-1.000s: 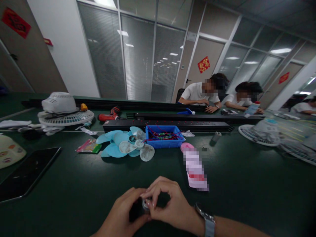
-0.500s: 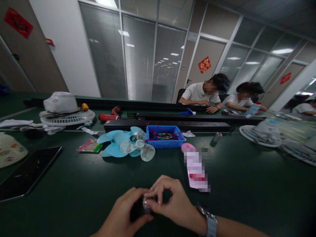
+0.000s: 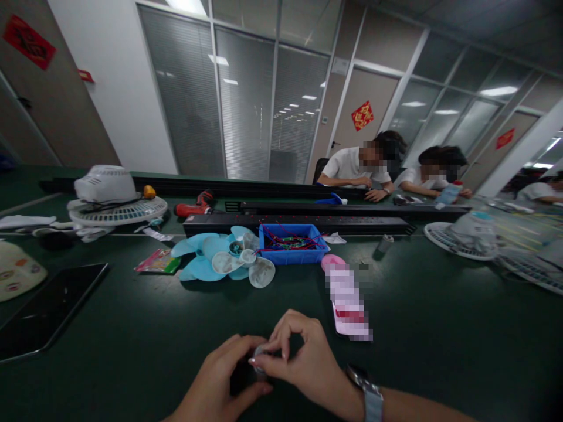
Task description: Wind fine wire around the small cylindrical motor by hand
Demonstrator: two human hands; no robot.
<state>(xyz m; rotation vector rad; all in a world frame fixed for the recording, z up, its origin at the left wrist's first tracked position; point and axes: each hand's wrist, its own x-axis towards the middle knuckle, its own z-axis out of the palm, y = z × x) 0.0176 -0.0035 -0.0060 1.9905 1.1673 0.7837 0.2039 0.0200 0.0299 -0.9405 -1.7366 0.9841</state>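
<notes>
From where I stand, both hands sit low at six o'clock on the dark green desk (image 3: 132, 328), closed together around one small dark part with a metal end (image 3: 257, 366). The left hand (image 3: 220, 384) cups it from below and from nine o'clock, fingers curled, so the dark body is mostly hidden in the palm. The right hand (image 3: 303, 366), with a watch (image 3: 368, 394) on its wrist, pinches the shiny tip between thumb and forefinger, the other fingers arched above it.

Against the pictures from a second ago very little has shifted. The right forefinger has dipped a touch lower and closer to the metal end, and the gap under the arched fingers has narrowed. The left hand has hardly stirred, and the part has stayed in the same spot between the two hands. I read that as fine fingertip work on the tip continuing, with the grip unbroken; whether the tip is being turned or pressed I cannot tell.

Nothing else on the desk has moved. At twelve o'clock from the hands lie the pale blue fan blades (image 3: 206, 258) and, just beside them toward one o'clock, the blue bin (image 3: 292, 255) of red wires. A dark tablet (image 3: 48, 308) lies at nine o'clock, well apart. Two people sit at the far bench, at one o'clock.
</notes>
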